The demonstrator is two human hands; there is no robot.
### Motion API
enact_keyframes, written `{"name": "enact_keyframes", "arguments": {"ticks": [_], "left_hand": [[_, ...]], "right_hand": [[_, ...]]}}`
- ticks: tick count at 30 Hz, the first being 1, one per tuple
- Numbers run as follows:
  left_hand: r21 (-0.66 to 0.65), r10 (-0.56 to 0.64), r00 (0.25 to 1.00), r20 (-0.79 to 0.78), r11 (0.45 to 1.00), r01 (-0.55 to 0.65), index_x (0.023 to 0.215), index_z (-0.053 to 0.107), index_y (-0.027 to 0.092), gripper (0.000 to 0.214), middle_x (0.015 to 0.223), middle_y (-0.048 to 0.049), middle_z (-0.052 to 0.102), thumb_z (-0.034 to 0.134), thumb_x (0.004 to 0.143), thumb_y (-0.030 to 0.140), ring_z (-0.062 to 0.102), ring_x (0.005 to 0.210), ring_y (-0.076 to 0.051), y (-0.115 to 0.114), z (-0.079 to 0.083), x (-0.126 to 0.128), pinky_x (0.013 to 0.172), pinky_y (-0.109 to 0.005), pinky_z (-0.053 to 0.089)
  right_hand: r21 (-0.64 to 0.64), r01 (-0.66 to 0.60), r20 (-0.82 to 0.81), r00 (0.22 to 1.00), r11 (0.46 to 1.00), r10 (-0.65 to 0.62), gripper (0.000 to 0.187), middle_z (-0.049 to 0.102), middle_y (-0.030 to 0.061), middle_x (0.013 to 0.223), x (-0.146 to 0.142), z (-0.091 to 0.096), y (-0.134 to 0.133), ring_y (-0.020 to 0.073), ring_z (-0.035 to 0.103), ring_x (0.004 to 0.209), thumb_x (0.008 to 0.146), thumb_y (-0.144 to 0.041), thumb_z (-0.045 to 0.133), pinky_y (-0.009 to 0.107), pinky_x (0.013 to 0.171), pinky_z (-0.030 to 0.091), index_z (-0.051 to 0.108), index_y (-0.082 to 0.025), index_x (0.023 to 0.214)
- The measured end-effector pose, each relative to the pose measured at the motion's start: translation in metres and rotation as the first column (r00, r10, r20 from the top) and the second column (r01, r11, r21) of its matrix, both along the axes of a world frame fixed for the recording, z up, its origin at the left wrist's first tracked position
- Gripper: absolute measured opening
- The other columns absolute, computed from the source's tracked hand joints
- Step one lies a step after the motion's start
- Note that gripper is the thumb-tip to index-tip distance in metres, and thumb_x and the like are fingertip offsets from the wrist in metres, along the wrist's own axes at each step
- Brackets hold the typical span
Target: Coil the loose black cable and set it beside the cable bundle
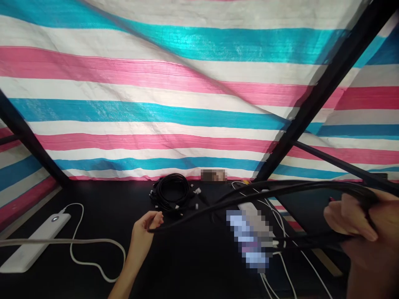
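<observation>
My left hand (144,231) pinches one end of a black cable (237,199) low over the black table (187,265). The cable runs up and to the right in several loops to my right hand (358,226), whose fingers are wrapped round the gathered loops close to the camera. A coiled bundle of black cables with white plugs (172,192) lies on the table just behind the left hand.
A white power strip (34,241) with a white cord (93,249) lies at the left. White cables (280,232) and a blurred-out device sit at right centre. Black frame bars (324,87) cross in front of a striped pink, blue and white tarp (156,83).
</observation>
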State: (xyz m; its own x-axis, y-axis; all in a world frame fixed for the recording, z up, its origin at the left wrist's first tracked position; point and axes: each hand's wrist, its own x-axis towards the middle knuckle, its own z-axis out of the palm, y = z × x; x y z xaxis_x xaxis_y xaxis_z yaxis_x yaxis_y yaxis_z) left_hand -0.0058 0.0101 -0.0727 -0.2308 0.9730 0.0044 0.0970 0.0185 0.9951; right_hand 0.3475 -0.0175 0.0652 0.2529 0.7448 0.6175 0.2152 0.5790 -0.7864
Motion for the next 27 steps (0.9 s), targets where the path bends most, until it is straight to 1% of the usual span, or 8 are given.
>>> {"name": "enact_keyframes", "arguments": {"ticks": [2,5,8,11,14,19,22,27], "left_hand": [[0.085,0.047,0.997,0.059,0.995,-0.052,0.077,0.069,0.018,0.031,0.079,-0.0053,0.069,0.067,0.070,0.048,0.063,0.077,-0.021,0.001,0.006,0.005,0.074,-0.030,0.050],[0.186,-0.031,0.963,0.268,0.982,-0.020,0.100,0.068,0.018,0.032,0.100,-0.0082,0.070,0.064,0.074,0.037,0.062,0.100,-0.025,0.002,0.012,0.014,0.084,-0.032,0.049],[0.301,-0.204,0.888,0.413,0.950,0.078,0.109,0.065,0.015,0.039,0.108,-0.0115,0.069,0.060,0.071,0.023,0.057,0.112,-0.029,0.003,0.020,0.023,0.087,-0.035,0.047],[0.336,-0.293,0.857,0.425,0.930,0.151,0.112,0.065,0.012,0.045,0.109,-0.0134,0.069,0.056,0.068,0.018,0.055,0.114,-0.032,0.001,0.029,0.028,0.090,-0.038,0.044],[0.316,-0.393,0.795,0.463,0.911,0.266,0.115,0.064,0.014,0.047,0.110,-0.0124,0.069,0.052,0.070,0.020,0.056,0.113,-0.031,0.001,0.037,0.030,0.095,-0.040,0.040],[0.169,-0.428,0.588,0.687,0.880,0.443,0.134,0.045,0.010,0.063,0.121,-0.0154,0.063,0.040,0.074,0.029,0.051,0.119,-0.030,0.010,0.041,0.025,0.101,-0.046,0.035],[0.179,-0.436,0.576,0.692,0.876,0.448,0.139,0.037,0.008,0.069,0.125,-0.0171,0.059,0.041,0.076,0.035,0.046,0.125,-0.030,0.015,0.043,0.018,0.106,-0.045,0.030],[0.101,-0.357,0.615,0.703,0.907,0.410,0.134,0.047,0.013,0.061,0.128,-0.0165,0.058,0.038,0.084,0.048,0.049,0.122,-0.032,0.011,0.052,0.010,0.095,-0.042,0.041]], "right_hand": [[-0.049,-0.121,-0.088,0.989,0.991,0.117,0.037,0.027,-0.0043,0.028,0.006,-0.003,0.002,0.0081,0.022,0.026,0.072,-0.053,0.073,0.026,0.030,0.014,0.063,-0.022,0.053],[-0.126,-0.161,-0.140,0.980,0.979,0.143,0.034,0.028,-0.0069,0.030,0.000,-0.010,0.004,0.0075,0.025,0.026,0.069,-0.055,0.075,0.024,0.031,0.019,0.069,-0.021,0.068],[-0.241,-0.211,-0.042,0.977,0.947,0.208,0.038,0.032,-0.0063,0.035,-0.013,-0.015,0.007,0.0076,0.029,0.030,0.074,-0.056,0.070,0.022,0.033,0.021,0.070,-0.019,0.070],[-0.287,-0.263,0.092,0.950,0.921,0.300,0.044,0.039,-0.0033,0.040,-0.027,-0.020,0.013,0.0091,0.032,0.034,0.081,-0.059,0.060,0.022,0.034,0.021,0.069,-0.018,0.069],[-0.280,-0.328,0.166,0.909,0.902,0.382,0.046,0.043,-0.0020,0.044,-0.042,-0.026,0.020,0.0094,0.035,0.038,0.085,-0.058,0.055,0.022,0.036,0.026,0.071,-0.018,0.072],[-0.344,-0.279,0.209,0.908,0.897,0.362,0.039,0.061,0.0039,0.068,-0.056,-0.039,0.033,0.0119,0.047,0.050,0.087,-0.052,0.055,0.024,0.047,0.040,0.074,-0.018,0.083],[-0.351,-0.259,0.227,0.909,0.900,0.350,0.039,0.061,0.0040,0.066,-0.051,-0.040,0.036,0.0142,0.051,0.054,0.086,-0.051,0.055,0.024,0.049,0.042,0.074,-0.018,0.082],[-0.271,-0.214,0.273,0.918,0.938,0.288,0.037,0.066,0.0058,0.065,-0.034,-0.035,0.027,0.0166,0.057,0.054,0.081,-0.054,0.061,0.022,0.046,0.043,0.075,-0.021,0.072]]}}
